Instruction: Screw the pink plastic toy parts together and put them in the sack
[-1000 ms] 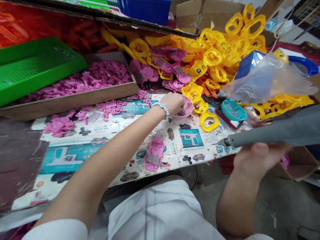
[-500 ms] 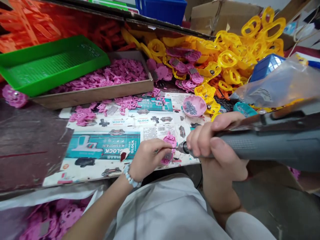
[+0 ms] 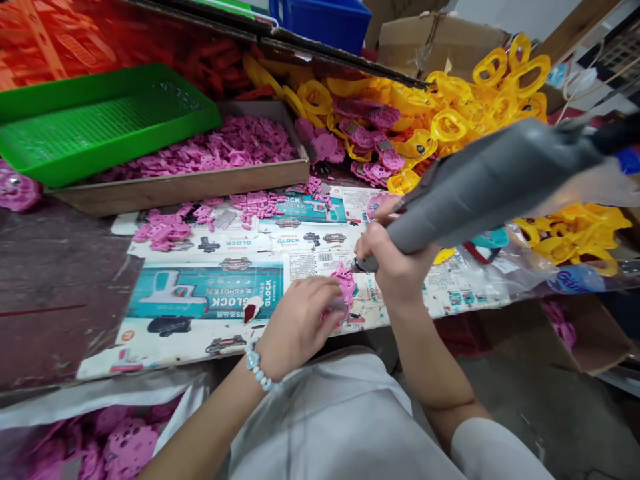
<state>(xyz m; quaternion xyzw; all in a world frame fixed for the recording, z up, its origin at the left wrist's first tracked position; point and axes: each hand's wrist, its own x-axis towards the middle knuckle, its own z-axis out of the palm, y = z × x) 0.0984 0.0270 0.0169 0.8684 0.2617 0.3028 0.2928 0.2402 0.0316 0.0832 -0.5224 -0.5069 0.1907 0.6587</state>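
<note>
Pink moulded-plastic part [image 3: 347, 283] at nose of grey cylindrical power driver [image 3: 480, 180].
Part lies on white-and-teal printed sheet [image 3: 210, 287]; left hand [image 3: 303, 313] curled beside it, grip indeterminable; right hand [image 3: 400, 267] grips driver. Apparent step: screw-driving; next move calls for steady alignment.

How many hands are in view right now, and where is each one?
2: the left hand, partly over the pink plastic part; the right hand, around the gray power screwdriver. No third hand shows.
</note>
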